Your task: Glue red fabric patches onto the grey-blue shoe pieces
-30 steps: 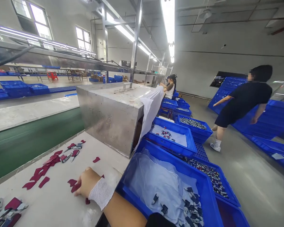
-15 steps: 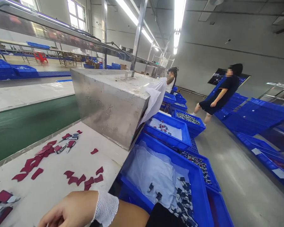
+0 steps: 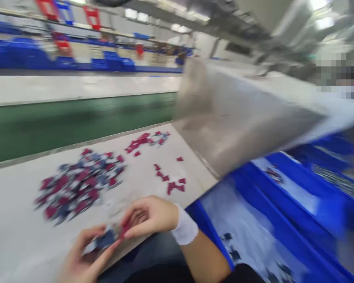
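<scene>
Whole frame motion-blurred. Far left, a green conveyor belt (image 3: 76, 114) runs behind a white work table (image 3: 17, 212). On the table lies a loose heap of dark blue and red pieces (image 3: 78, 182), flat and mixed together. Just below it, near the table's front edge, the left hand (image 3: 85, 253) curls upward, fingers bent around a small dark blue piece (image 3: 106, 239) held off the heap. The right hand (image 3: 149, 218) meets it from the right, thumb and fingers closed in a pinch on the piece's red end; exact finger placement lost to blur. White mesh wrap (image 3: 185, 227) on the right wrist. Farther along the table, red scraps (image 3: 171, 182) lie scattered, with a smaller red-and-blue cluster (image 3: 144, 138) beyond. Right of these, a steel housing (image 3: 238, 118) stands over the table. Below it, a blue crate (image 3: 212, 239) lined with white sheeting holds dark parts (image 3: 231, 251), and a second blue crate (image 3: 286, 173) sits just beyond.
</scene>
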The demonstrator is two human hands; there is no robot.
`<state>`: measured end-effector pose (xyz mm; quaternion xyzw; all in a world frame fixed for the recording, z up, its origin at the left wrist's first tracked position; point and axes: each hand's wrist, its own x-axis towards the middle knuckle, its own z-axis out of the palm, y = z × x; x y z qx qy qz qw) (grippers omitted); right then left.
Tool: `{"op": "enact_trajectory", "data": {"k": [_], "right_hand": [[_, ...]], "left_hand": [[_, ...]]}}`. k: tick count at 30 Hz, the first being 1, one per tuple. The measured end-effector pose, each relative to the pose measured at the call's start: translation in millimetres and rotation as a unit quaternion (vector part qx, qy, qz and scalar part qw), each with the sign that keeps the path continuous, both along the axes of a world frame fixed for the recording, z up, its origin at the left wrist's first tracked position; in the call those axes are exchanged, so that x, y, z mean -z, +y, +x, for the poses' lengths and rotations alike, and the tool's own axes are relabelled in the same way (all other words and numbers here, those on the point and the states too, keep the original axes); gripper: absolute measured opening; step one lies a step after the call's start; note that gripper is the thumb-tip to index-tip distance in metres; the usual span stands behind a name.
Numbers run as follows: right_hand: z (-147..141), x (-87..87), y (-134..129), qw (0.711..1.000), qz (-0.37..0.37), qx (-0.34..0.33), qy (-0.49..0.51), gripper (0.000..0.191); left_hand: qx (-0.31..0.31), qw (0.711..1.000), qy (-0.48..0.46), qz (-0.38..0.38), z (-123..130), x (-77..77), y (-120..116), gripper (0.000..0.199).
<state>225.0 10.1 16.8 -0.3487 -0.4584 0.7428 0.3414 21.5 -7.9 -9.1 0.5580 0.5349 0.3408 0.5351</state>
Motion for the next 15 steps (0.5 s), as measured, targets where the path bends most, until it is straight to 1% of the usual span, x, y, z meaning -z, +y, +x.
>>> {"op": "enact_trajectory", "data": {"k": [1,2,3,5,7,9,13,15], "right_hand": [[-1,2.0,-2,1.000,-0.004,0.000,0.003,0.026],[-2,4.6,-2,1.000,-0.008,-0.003,0.004,0.021],[-3,7.4,-2,1.000,-0.011,-0.006,0.005,0.018],[-6,11.1,0,1.000,-0.018,-0.014,-0.001,0.027],[-9,11.1,3,0.999,-0.025,-0.022,-0.017,0.023],[-12,8.1,6,0.998,-0.025,-0.029,-0.053,0.014],[-21,1.7,11,0.986,0.030,-0.034,-0.159,0.012],[-27,1.1,12,0.982,0.037,-0.036,-0.183,0.011]], "left_hand": [[-0.058,0.998,0.019,-0.018,-8,4.9,-7,0.040],[-0.092,0.995,0.014,-0.020,-12,9.1,-12,0.044],[-0.097,0.995,0.011,-0.007,-14,12.7,-14,0.042],[-0.069,0.997,0.009,0.037,-14,17.6,-14,0.029],[-0.068,0.996,0.002,0.062,-14,19.8,-12,0.024],[-0.087,0.993,-0.008,0.076,-13,21.6,-12,0.028],[-0.112,0.989,-0.035,0.085,-15,29.4,-16,0.030],[-0.119,0.987,-0.042,0.098,-17,33.7,-17,0.030]]}}
